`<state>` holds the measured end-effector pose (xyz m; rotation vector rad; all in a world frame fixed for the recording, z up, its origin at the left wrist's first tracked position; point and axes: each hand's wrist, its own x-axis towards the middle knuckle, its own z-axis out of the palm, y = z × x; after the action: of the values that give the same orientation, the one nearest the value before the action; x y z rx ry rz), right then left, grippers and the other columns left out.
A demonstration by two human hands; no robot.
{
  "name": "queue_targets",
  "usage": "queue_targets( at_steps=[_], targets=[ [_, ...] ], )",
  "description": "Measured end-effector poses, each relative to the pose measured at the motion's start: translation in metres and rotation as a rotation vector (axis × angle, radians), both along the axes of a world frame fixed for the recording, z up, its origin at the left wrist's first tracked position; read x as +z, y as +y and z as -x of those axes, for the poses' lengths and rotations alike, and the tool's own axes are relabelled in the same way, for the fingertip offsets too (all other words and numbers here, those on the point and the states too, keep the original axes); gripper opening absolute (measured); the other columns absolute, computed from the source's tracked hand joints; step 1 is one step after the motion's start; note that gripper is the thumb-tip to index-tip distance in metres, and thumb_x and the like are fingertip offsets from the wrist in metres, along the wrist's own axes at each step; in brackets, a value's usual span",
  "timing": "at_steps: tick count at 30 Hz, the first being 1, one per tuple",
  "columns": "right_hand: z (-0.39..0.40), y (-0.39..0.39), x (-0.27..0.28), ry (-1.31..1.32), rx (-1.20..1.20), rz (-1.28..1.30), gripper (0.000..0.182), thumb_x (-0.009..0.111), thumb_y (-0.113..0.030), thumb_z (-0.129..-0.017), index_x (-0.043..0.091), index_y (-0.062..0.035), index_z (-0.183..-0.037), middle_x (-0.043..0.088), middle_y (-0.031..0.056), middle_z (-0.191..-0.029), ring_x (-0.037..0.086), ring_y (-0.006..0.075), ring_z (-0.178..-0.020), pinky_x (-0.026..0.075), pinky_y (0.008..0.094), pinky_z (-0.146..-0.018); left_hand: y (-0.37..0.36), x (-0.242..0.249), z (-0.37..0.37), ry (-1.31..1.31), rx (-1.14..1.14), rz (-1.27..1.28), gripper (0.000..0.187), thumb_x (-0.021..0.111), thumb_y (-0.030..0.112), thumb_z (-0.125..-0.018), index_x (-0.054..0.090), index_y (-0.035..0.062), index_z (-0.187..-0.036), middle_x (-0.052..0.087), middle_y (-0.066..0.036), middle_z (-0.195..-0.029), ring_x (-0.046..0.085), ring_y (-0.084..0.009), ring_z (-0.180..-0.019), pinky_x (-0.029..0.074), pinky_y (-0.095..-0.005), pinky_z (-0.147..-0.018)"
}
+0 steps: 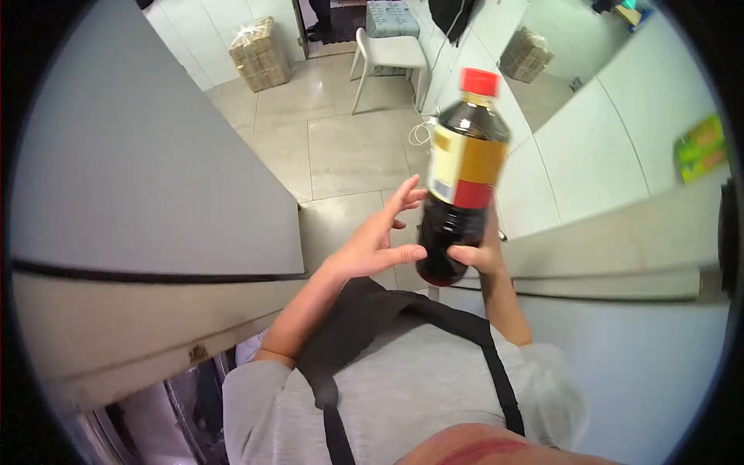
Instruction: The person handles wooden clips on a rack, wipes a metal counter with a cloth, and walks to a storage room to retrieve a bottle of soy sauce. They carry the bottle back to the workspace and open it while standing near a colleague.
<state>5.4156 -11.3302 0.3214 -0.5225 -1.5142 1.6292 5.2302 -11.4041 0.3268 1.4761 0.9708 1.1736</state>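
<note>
A large plastic bottle (467, 167) of dark liquid stands nearly upright in front of my chest, tilted a little to the right. It has a red cap and a yellow, white and red label. My right hand (488, 252) grips its lower part from the right, thumb across the front and fingers hidden behind. To the left, my left hand (376, 240) is open with its fingers spread, the thumb tip right at the bottle's lower side.
Grey cabinet-like surfaces flank me, with an open compartment at lower left. Ahead on the tiled floor are a white stool (394, 53), a wrapped bundle (261, 58) and a white cable (420, 133). A person's legs (319, 15) show at the far doorway. A green-yellow packet (701, 147) is at right.
</note>
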Motion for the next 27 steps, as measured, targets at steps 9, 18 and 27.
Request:
queue_targets(
  at_steps=[9, 18, 27],
  targets=[
    [0.178, 0.185, 0.015, -0.278, 0.146, -0.313, 0.104, 0.075, -0.021, -0.049, 0.014, 0.0001, -0.13, 0.038, 0.0165, -0.12, 0.039, 0.0249, -0.112, 0.028, 0.0353, -0.095, 0.197, -0.01, 0.129, -0.484, 0.316, 0.021, 0.076, 0.078, 0.023, -0.055, 0.037, -0.0014, -0.114, 0.051, -0.01, -0.105, 0.051, -0.019, -0.096, 0.04, -0.032, -0.084],
    [0.253, 0.361, 0.009, -0.384, 0.431, -0.234, 0.095, 0.077, -0.032, -0.056, 0.024, -0.0058, -0.13, 0.047, 0.0124, -0.116, 0.047, 0.0201, -0.103, 0.038, 0.032, -0.086, 0.347, -0.02, 0.236, -0.699, 0.386, 0.041, 0.076, 0.075, 0.023, -0.049, 0.04, -0.0026, -0.111, 0.052, -0.011, -0.101, 0.053, -0.0201, -0.091, 0.041, -0.0322, -0.084],
    [0.31, 0.604, -0.008, -0.515, 0.162, -0.093, 0.04, 0.06, -0.012, -0.074, 0.049, -0.004, -0.111, 0.058, 0.0082, -0.093, 0.054, 0.0111, -0.077, 0.042, 0.0243, -0.071, 0.465, -0.033, 0.395, -0.649, 0.739, -0.045, 0.084, 0.067, 0.032, -0.053, 0.033, -0.005, -0.12, 0.047, -0.019, -0.111, 0.047, -0.0304, -0.105, 0.038, -0.0397, -0.091]
  ],
)
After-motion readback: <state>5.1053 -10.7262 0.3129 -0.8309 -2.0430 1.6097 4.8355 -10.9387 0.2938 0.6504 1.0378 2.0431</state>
